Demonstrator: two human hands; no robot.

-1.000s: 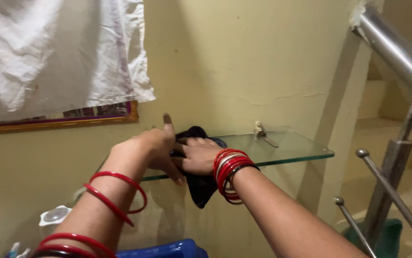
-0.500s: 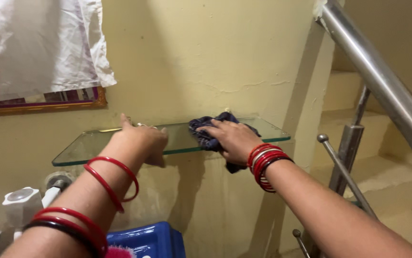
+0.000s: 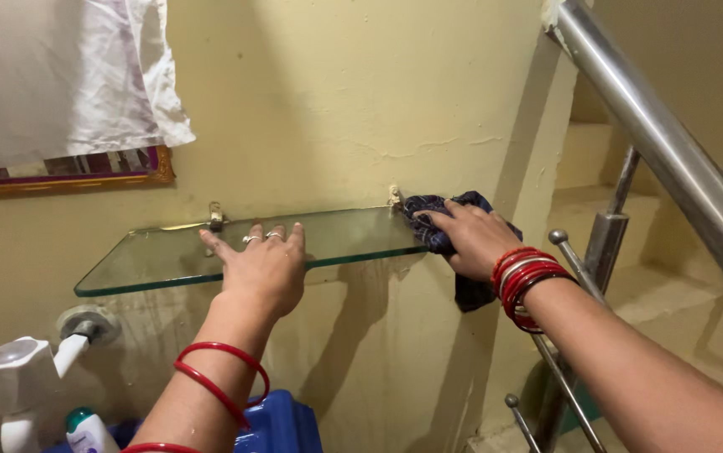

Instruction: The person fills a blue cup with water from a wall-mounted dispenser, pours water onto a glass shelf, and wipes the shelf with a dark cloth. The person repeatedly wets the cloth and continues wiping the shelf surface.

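- Cloth (image 3: 454, 220), dark blue and crumpled, lay at the right-hand end of the glass shelf (image 3: 160, 270), bunched up by the small metal bracket (image 3: 394, 197) that pins the glass to the wall, with one tail hanging off the end of the glass.
- Fingers (image 3: 445, 220) of the right hand (image 3: 475, 239) were spread and pressed flat over the cloth, not curled into a tight fist; it was held under the palm rather than pinched.
- Left hand (image 3: 262, 267) rested palm-down on the front edge of the glass near the middle, fingers splayed and holding nothing; it looked to be steadying the shelf.
- Red bangles (image 3: 525, 281) sat on the right wrist, and thinner red ones (image 3: 219, 382) on the left forearm.
- By my reckoning the wiping of the shelf was under way, with the cloth at the far right corner.
- A further pass, I judged, would call for light, even pressure and care round both brackets (image 3: 215, 216), as the glass rests only on those.
- Containers: a blue plastic tub (image 3: 281, 424) stood below the shelf, its contents hidden; a small white bottle with a green cap (image 3: 86, 429) stood beside a white tap (image 3: 21, 369).
- A white sheet (image 3: 59, 75) hung over a framed picture (image 3: 67, 172), and a steel stair rail (image 3: 663, 143) ran down on the right.
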